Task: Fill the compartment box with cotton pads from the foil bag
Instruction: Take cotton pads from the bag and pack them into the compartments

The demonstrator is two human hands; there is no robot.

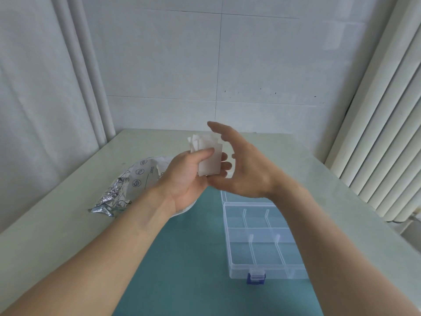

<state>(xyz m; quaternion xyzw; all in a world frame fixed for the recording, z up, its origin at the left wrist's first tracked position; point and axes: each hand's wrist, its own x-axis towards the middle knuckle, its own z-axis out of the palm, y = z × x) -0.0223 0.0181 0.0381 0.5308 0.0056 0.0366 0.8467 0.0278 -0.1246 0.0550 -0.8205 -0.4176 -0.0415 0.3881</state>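
Note:
My left hand (189, 176) holds a stack of white square cotton pads (208, 156) upright above the table, thumb across the front pad. My right hand (246, 167) is beside the stack with its fingers spread, its lower fingers against the stack's right side. The crumpled foil bag (123, 190) lies on the table to the left, partly behind my left wrist. The clear compartment box (257, 242) sits open on the teal mat below my right forearm, its visible compartments holding nothing. A blue latch (256, 278) is at its near edge.
A teal mat (182, 258) covers the near middle of the pale table (57, 224). The box's clear lid (227, 195) lies folded back behind it. Tiled walls close off the far side, and a white radiator (382, 144) stands at the right.

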